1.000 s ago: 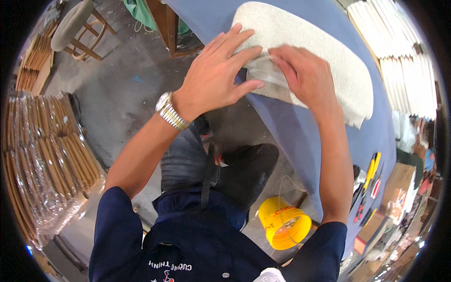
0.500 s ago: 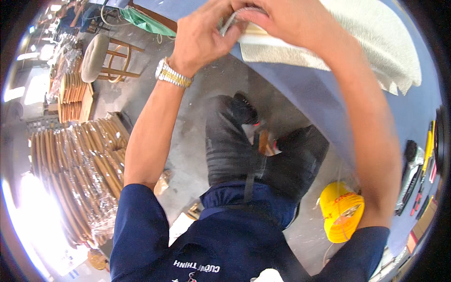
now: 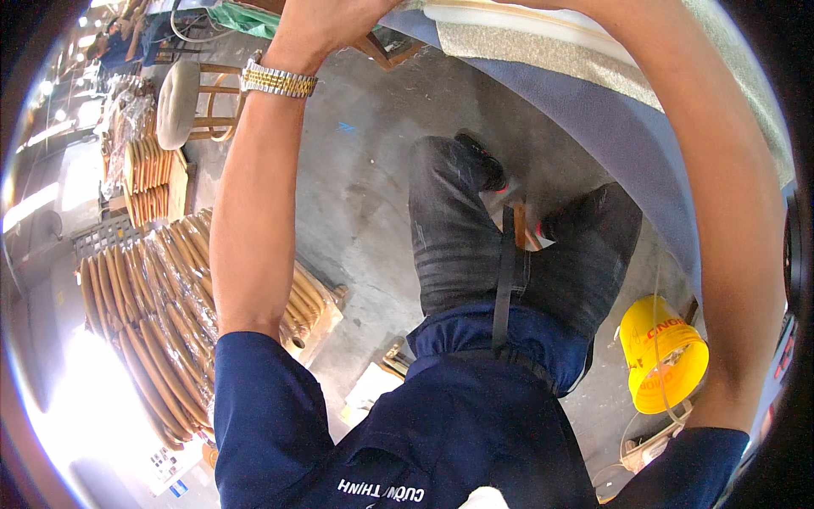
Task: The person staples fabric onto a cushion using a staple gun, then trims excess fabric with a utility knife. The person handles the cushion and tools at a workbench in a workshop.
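The left hand (image 3: 343,17) is reaching up past the top of the view, its wrist wearing a silver and gold watch (image 3: 280,81) and its fingertips lying out of sight. The right hand (image 3: 543,3) is showing only as a thin band of skin at the top, beside the cloth (image 3: 551,61); whether the two hands are meeting, standing apart or gripping anything, I cannot tell. The beige, textured cloth is lying on the blue table (image 3: 585,123), along the edge nearest the person, with a band of bare surface showing between it and that edge and widening toward the right. A white layer (image 3: 543,25) is running along the cloth, on the side away from that edge. The right forearm (image 3: 721,195) is crossing in front of the cloth and the table. Below the table's near edge, a yellow bucket (image 3: 634,339) is sitting near the right elbow, its mouth tilting toward the camera. To the left of the left forearm (image 3: 259,204), a stool (image 3: 176,106) is standing on the floor (image 3: 365,127), and plastic-wrapped brown rods (image 3: 153,327) are lying stacked. Green fabric (image 3: 246,20) is hanging near the left hand.
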